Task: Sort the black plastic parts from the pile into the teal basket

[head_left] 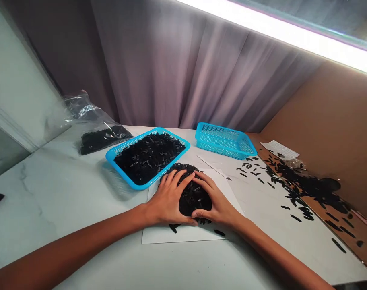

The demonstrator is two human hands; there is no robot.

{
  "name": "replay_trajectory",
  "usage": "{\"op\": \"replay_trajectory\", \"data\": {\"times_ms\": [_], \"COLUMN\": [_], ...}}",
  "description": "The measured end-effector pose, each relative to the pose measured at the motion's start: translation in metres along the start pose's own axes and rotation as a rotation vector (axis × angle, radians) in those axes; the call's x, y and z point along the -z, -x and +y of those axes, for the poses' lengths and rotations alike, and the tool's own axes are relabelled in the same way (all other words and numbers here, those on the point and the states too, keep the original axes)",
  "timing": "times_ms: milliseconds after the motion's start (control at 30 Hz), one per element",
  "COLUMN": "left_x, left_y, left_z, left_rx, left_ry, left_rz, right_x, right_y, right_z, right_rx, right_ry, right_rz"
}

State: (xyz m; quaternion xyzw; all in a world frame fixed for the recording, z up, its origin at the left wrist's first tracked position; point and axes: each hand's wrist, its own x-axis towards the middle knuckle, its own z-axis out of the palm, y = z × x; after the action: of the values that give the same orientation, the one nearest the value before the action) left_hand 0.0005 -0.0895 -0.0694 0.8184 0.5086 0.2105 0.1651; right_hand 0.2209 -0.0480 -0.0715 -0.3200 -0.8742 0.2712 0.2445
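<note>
A heap of small, narrow black pieces (pixel 194 198) lies on a white sheet (pixel 159 235) in the middle of the table. My left hand (pixel 169 198) is curved around the heap's left side, fingers over its far edge. From the right, my right hand (pixel 219 199) cups the same heap, and the thumbs come close together at the near side. The palms and fingers hide part of the heap. A few loose pieces lie on the sheet near my wrists. Just beyond my left hand, a blue basket (pixel 137 186) is full of similar black pieces.
A second blue basket (pixel 225 151) stands at the back. A clear plastic bag (pixel 103 139) of black material sits back left. A white stick with a dark tip (pixel 213 166) lies behind the sheet. Many black pieces (pixel 295 192) are scattered at right, beside a brown cardboard panel (pixel 331 117).
</note>
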Motion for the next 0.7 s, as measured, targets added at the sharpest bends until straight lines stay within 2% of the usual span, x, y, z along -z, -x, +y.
{"op": "replay_trajectory", "data": {"times_ms": [100,367,600,700], "left_x": [-0.001,-0.005,-0.003,0.001], "left_y": [-0.006,-0.018,-0.022,-0.026], "left_z": [0.005,0.011,0.016,0.013], "left_rx": [0.004,-0.02,0.028,0.067], "left_ry": [-0.006,-0.017,0.042,0.086], "left_rz": [0.053,0.098,0.089,0.096], "right_x": [-0.003,-0.02,-0.018,-0.011], "right_y": [0.0,-0.004,-0.01,-0.011], "right_z": [-0.007,-0.027,-0.029,-0.026], "right_rx": [-0.052,-0.295,-0.388,-0.405], "right_ry": [-0.114,-0.342,-0.407,-0.421], "right_rz": [0.041,0.267,0.337,0.325]}}
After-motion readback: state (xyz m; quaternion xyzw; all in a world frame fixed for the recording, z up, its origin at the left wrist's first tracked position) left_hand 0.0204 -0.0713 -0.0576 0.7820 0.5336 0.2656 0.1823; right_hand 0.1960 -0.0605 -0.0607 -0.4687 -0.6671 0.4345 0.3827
